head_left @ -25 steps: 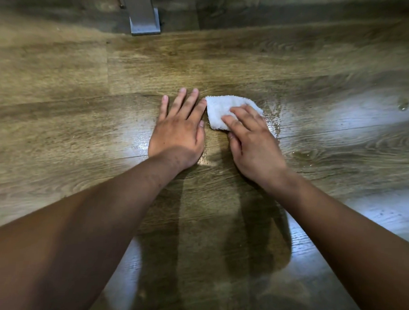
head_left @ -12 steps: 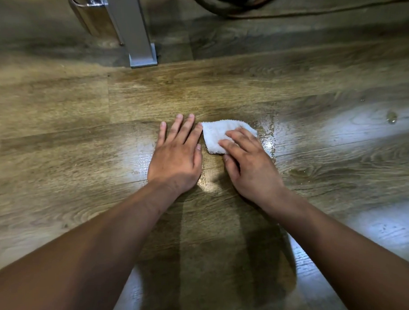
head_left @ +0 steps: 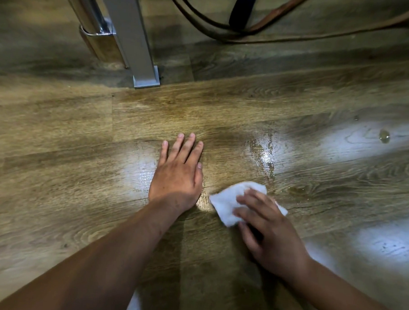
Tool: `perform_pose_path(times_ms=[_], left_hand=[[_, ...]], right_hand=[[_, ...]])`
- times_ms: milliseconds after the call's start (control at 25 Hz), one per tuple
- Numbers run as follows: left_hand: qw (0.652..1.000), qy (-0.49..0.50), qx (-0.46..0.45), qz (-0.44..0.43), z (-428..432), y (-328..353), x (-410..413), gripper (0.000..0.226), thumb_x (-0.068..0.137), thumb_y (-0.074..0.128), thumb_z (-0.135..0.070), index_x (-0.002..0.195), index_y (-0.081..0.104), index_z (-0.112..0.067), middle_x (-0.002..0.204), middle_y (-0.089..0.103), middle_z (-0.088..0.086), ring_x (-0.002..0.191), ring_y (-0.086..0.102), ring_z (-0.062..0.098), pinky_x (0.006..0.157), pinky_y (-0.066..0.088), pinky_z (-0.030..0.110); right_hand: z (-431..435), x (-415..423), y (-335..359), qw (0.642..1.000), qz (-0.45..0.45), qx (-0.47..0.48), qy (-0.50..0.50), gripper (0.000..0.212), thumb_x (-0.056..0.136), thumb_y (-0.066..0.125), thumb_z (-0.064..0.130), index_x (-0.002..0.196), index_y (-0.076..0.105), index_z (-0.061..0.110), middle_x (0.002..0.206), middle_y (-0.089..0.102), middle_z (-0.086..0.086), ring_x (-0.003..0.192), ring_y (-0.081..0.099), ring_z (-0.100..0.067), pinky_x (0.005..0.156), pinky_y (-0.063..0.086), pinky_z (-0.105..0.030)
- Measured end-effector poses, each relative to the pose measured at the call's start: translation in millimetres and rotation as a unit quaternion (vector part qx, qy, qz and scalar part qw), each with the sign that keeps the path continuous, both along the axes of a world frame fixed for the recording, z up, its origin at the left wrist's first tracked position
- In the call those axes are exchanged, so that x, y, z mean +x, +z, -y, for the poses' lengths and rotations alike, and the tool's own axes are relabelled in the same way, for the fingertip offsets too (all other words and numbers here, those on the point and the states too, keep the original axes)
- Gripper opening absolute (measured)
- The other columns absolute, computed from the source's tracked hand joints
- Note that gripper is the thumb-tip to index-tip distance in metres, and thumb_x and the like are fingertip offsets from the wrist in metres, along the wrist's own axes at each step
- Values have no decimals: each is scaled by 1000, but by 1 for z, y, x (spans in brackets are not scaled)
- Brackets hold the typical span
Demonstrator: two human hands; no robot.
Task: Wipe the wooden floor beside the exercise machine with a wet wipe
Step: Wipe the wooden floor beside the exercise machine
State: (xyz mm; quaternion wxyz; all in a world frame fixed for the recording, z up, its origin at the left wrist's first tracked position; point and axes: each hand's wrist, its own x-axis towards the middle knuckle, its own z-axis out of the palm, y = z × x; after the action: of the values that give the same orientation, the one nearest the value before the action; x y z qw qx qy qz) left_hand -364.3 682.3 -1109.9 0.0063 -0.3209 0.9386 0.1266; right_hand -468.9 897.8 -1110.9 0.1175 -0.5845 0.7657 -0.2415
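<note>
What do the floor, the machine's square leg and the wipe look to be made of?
Floor: wood-grain planks with a glossy finish, possibly laminate or vinyl; seams and glare show. Square leg: matte grey metal, likely painted; the round tube beside it looks chromed, mirror-bright. Wet wipe under the right hand: white, soft, folded nonwoven or cloth.

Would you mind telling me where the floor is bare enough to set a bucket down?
Bare boards lie left of the flat left hand, below the silver metal post. It is crowded by the right hand pressing the white folded wipe, and under the dark cables.
</note>
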Motion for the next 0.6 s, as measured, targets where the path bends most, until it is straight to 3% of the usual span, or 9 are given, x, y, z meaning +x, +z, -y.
perform_pose_path(times_ms=[160,280,360,480,600], left_hand=[[1000,1,2,13,0,1,0,56,102,16,-37,157,9,-24,165,-2,-5,151,-11,14,122,-6,42],[1000,2,5,18,1,1,-1,56,103,16,-36,157,7,-24,165,-4,-5,150,-12,14,122,-7,42],[1000,1,6,18,0,1,-2,57,101,13,-37,157,8,-24,165,-3,-5,150,-12,14,122,-7,42],[1000,5,6,11,1,0,-2,62,96,11,-39,156,14,-24,165,2,-5,151,-8,14,122,-6,42],[1000,4,8,-2,1,-1,-3,64,94,11,-40,155,20,-23,165,8,-4,151,-4,14,122,-5,42]], right_hand=[[-48,13,1,998,33,-7,60,24,93,57,25,109,72,16,132,62,4,136,48,-18,109,41,-39],[-60,11,-2,996,2,10,90,38,101,43,37,126,67,21,141,56,6,139,43,-11,113,35,-33],[-32,-11,-4,999,-6,9,51,39,103,41,37,128,65,20,141,56,4,138,44,-11,113,35,-31],[45,-54,-10,999,-39,-31,-15,33,93,52,28,111,74,12,127,67,-6,124,60,-24,102,49,-44],[103,-75,-11,995,-62,-21,-72,40,87,48,25,115,72,9,127,67,-11,122,60,-30,101,50,-50]])
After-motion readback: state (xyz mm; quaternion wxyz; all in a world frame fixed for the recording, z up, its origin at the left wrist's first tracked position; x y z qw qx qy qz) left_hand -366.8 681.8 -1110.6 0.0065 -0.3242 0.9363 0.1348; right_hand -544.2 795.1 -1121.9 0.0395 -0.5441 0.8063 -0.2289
